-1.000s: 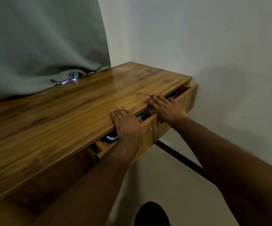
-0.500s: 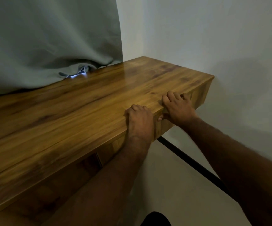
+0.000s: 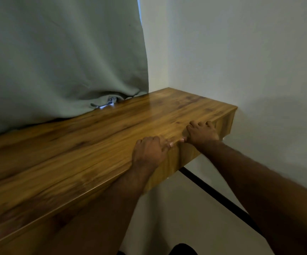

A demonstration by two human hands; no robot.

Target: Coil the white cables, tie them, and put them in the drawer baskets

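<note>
Wooden surface (image 3: 71, 144) along a white wall (image 3: 241, 52), far end tucked into the corner. Drawer front (image 3: 178, 161) flush under the front edge, shut; cables and baskets nowhere in sight – presumably inside, cannot tell.

Left hand (image 3: 149, 153) at the front edge, fingers curled over onto the top, thumb along the lip, nothing held in it. Right hand (image 3: 202, 133) just beside, further toward the corner, knuckles up, fingers bent with tips on the top, thumb pointing at the left thumb – almost touching. Nothing held in it either; whether pressing the drawer front or only resting on the edge, cannot tell. Both forearms bare, reaching in from the lower right.

Grey-green curtain (image 3: 56, 61) hanging behind the surface, hem bunched on the wood at the back. Small pale scrap (image 3: 106, 104) poking out under the hem, too small to make out. Dark rail (image 3: 219, 197) slanting below the surface near the wall. Pale floor (image 3: 176, 218) underneath, a dark shape (image 3: 183, 250) at the bottom edge of the view.
</note>
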